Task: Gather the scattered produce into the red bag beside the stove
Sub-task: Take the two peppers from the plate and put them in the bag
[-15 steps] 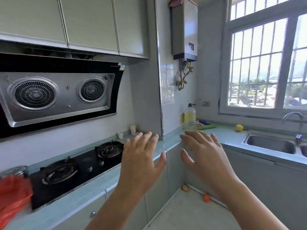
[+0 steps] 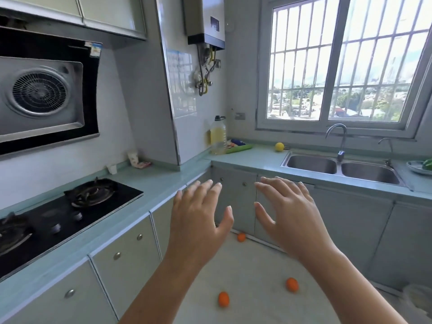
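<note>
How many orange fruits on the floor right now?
3. One by the corner cabinet base, one mid-floor near the left forearm, one further right. More may be hidden behind the hands or out of frame.

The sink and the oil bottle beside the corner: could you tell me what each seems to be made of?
The sink looks like brushed stainless steel: grey, with soft metallic reflections. The oil bottle looks like clear plastic, since the yellow liquid shows through; its cap is dark.
</note>
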`<action>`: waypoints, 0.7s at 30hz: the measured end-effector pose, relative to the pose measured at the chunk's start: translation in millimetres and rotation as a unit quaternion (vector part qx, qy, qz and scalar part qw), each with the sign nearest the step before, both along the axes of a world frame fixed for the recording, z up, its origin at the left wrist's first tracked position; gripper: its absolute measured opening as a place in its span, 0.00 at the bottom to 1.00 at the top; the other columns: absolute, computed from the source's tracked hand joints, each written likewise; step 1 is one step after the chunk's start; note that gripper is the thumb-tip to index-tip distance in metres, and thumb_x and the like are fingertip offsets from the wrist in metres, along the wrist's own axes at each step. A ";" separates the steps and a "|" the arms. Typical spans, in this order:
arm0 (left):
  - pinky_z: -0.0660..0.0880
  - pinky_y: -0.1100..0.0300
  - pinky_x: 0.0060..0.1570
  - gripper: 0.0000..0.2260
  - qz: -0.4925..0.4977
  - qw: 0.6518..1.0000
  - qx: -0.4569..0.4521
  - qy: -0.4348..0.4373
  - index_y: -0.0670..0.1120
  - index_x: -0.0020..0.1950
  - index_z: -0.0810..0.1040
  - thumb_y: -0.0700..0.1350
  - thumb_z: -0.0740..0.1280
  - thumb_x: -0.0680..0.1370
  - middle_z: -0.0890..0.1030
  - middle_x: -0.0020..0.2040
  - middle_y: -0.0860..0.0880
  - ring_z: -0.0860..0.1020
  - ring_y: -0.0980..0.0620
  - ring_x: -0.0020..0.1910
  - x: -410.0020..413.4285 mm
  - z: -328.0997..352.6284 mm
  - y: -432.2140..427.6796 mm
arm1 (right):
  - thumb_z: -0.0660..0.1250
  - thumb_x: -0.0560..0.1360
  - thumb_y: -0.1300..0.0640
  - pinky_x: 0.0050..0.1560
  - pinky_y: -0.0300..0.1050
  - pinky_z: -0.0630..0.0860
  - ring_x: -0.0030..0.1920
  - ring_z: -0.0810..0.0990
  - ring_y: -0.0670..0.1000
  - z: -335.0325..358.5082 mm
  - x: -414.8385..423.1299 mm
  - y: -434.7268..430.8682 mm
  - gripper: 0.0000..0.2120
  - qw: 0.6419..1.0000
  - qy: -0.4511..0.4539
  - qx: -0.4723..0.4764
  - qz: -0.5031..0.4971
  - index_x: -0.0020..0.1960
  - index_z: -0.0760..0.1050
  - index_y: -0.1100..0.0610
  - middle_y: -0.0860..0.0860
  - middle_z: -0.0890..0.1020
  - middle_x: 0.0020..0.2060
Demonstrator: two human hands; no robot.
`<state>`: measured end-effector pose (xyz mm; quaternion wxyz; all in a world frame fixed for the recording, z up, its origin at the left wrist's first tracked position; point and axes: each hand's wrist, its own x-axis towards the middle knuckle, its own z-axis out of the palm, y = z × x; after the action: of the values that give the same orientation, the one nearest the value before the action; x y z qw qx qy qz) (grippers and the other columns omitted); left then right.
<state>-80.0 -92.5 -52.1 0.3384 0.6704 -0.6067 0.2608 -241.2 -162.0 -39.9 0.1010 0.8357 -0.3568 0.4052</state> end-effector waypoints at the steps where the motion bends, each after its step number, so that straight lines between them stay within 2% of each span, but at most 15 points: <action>1: 0.71 0.41 0.57 0.22 -0.008 1.000 0.002 0.007 0.43 0.59 0.77 0.54 0.57 0.73 0.80 0.57 0.44 0.76 0.43 0.58 -2.6 -3.7 -5.2 | 0.56 0.70 0.48 0.57 0.63 0.72 0.54 0.78 0.55 -3.0 -4.4 -1.8 0.19 1.000 -0.002 0.002 -0.008 0.53 0.78 0.55 0.51 0.81 0.51; 11: 0.71 0.40 0.56 0.21 -0.090 0.995 0.016 0.044 0.43 0.57 0.78 0.53 0.58 0.72 0.80 0.56 0.44 0.77 0.42 0.57 -19.0 -44.7 -77.1 | 0.56 0.70 0.48 0.57 0.64 0.69 0.56 0.78 0.57 -37.8 -29.6 -46.1 0.20 0.995 -0.001 0.028 -0.098 0.54 0.77 0.56 0.52 0.81 0.53; 21: 0.68 0.41 0.59 0.21 -0.166 0.981 0.034 0.093 0.43 0.58 0.78 0.53 0.58 0.72 0.80 0.57 0.45 0.76 0.42 0.58 12.7 -59.9 -191.7 | 0.56 0.70 0.48 0.57 0.65 0.69 0.55 0.79 0.57 -47.7 -0.2 -130.0 0.21 0.981 -0.016 0.060 -0.181 0.55 0.78 0.57 0.53 0.81 0.53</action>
<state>-67.3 -284.2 -112.0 0.4090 0.5927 -0.6839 0.1172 -241.4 -292.1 -87.5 0.1164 0.7549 -0.5278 0.3715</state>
